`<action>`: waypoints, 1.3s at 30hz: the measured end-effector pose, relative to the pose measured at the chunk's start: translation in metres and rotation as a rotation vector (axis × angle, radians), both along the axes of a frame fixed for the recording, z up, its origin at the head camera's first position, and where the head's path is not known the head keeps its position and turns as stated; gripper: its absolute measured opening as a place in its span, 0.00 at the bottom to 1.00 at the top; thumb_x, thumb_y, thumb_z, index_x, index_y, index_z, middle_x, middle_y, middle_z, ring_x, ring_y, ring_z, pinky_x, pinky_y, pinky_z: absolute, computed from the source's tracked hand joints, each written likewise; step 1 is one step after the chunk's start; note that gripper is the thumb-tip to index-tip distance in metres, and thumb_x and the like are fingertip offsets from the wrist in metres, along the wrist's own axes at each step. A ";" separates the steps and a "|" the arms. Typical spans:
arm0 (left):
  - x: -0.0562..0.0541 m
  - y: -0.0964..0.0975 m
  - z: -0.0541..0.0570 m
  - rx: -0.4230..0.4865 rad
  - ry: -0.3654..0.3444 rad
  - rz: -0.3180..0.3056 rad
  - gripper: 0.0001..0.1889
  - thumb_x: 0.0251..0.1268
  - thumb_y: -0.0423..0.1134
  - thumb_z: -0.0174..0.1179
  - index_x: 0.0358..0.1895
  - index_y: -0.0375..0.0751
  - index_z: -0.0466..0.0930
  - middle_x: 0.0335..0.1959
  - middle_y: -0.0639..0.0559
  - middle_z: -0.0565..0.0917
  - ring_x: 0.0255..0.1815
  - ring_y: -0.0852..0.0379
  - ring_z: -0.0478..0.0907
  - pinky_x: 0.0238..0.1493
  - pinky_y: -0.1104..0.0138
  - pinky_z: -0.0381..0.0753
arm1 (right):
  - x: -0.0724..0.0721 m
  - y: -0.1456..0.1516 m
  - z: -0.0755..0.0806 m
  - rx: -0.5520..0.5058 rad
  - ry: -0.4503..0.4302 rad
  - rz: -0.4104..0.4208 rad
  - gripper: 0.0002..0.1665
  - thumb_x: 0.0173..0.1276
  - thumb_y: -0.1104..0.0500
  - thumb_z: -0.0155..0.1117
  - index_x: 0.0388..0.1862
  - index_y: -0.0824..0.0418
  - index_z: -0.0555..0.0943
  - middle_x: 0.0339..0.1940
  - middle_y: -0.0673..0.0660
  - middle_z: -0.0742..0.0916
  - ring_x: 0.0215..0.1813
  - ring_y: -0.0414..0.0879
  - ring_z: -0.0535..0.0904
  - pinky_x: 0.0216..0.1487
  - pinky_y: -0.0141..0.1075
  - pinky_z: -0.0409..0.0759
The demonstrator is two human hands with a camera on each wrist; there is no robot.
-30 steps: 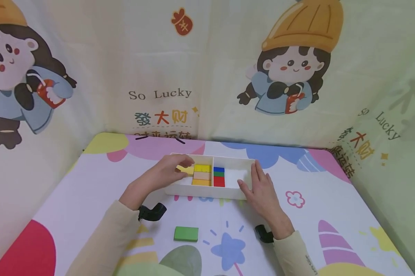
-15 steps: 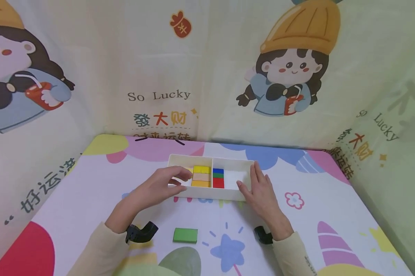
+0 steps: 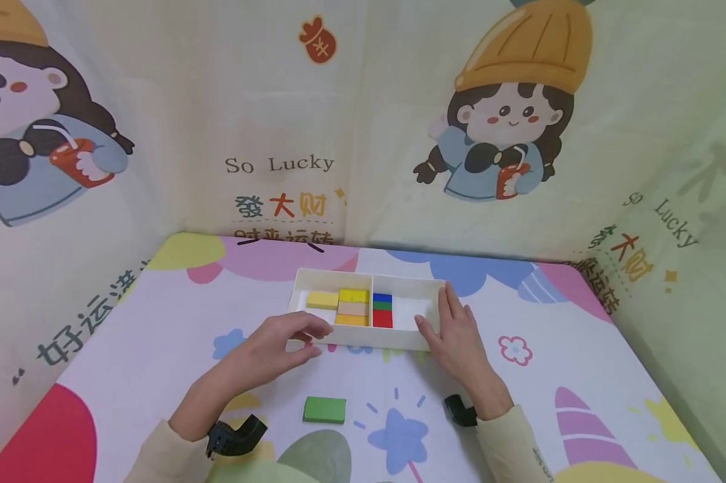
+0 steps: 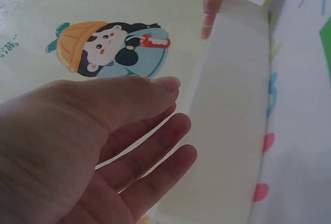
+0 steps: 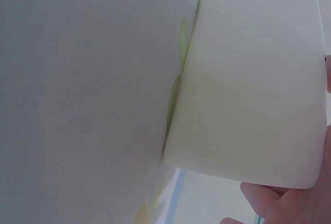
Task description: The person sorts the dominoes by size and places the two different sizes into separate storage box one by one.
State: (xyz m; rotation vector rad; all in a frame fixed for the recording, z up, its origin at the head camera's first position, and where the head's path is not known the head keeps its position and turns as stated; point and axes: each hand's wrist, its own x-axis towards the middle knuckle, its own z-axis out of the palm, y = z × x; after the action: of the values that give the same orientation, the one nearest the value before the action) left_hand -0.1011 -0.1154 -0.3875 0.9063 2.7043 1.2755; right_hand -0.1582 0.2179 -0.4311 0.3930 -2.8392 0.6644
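Observation:
A white two-compartment box [image 3: 369,337] lies across the table. In its left compartment, a pale yellow block [image 3: 323,300] sits beside a stack-like row of a yellow block [image 3: 353,295], a beige block [image 3: 353,308] and an orange block [image 3: 352,320]. Blue [image 3: 382,297], green [image 3: 382,306] and red [image 3: 383,318] pieces line the divider in the right compartment. My left hand [image 3: 272,349], holding nothing, hovers at the box's front left with fingers loosely bent. My right hand [image 3: 462,345] rests at the right end, fingers straight along the end wall and thumb over the front rim.
Nearer the body than the box, a green block [image 3: 324,410] lies on the patterned tablecloth [image 3: 490,436]. Black wrist cameras stick out from the left wrist [image 3: 237,436] and the right wrist [image 3: 461,410]. Printed fabric walls [image 3: 375,168] stand behind and to the sides.
My left hand has left the pale yellow block in the left compartment and drawn back over the front wall toward the body, uncovering that block. My right hand has stayed in place.

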 end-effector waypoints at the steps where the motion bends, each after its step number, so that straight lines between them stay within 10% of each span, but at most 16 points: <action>1: 0.002 0.000 -0.003 0.001 -0.011 -0.004 0.17 0.63 0.31 0.66 0.56 0.42 0.80 0.51 0.48 0.86 0.51 0.49 0.83 0.54 0.57 0.84 | 0.001 0.000 -0.001 0.000 -0.004 -0.001 0.49 0.76 0.41 0.51 0.79 0.72 0.47 0.82 0.68 0.51 0.80 0.65 0.53 0.78 0.62 0.47; 19: 0.018 -0.007 -0.033 0.002 -0.068 -0.124 0.17 0.63 0.36 0.67 0.54 0.40 0.80 0.50 0.49 0.85 0.47 0.55 0.83 0.51 0.66 0.84 | 0.003 -0.001 0.001 -0.005 -0.007 -0.015 0.49 0.76 0.41 0.52 0.79 0.71 0.47 0.82 0.67 0.50 0.80 0.65 0.52 0.79 0.62 0.46; 28: 0.024 -0.005 -0.049 -0.061 -0.218 -0.191 0.25 0.57 0.49 0.72 0.57 0.48 0.78 0.53 0.58 0.83 0.52 0.64 0.78 0.57 0.68 0.80 | 0.001 -0.005 0.004 -0.007 -0.028 -0.006 0.50 0.76 0.41 0.51 0.79 0.71 0.46 0.82 0.67 0.49 0.81 0.65 0.51 0.79 0.61 0.45; 39: 0.024 0.005 -0.047 -0.215 -0.081 -0.215 0.24 0.57 0.42 0.73 0.57 0.51 0.78 0.51 0.64 0.80 0.51 0.68 0.75 0.55 0.71 0.78 | -0.005 -0.002 0.006 -0.001 -0.038 -0.005 0.50 0.76 0.41 0.51 0.79 0.71 0.45 0.83 0.66 0.49 0.81 0.65 0.51 0.79 0.62 0.45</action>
State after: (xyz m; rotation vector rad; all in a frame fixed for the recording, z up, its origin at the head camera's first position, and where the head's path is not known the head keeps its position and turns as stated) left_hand -0.0771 -0.1100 -0.4348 1.0584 2.5358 0.9399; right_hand -0.1635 0.2156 -0.4254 0.3766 -2.8750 0.6788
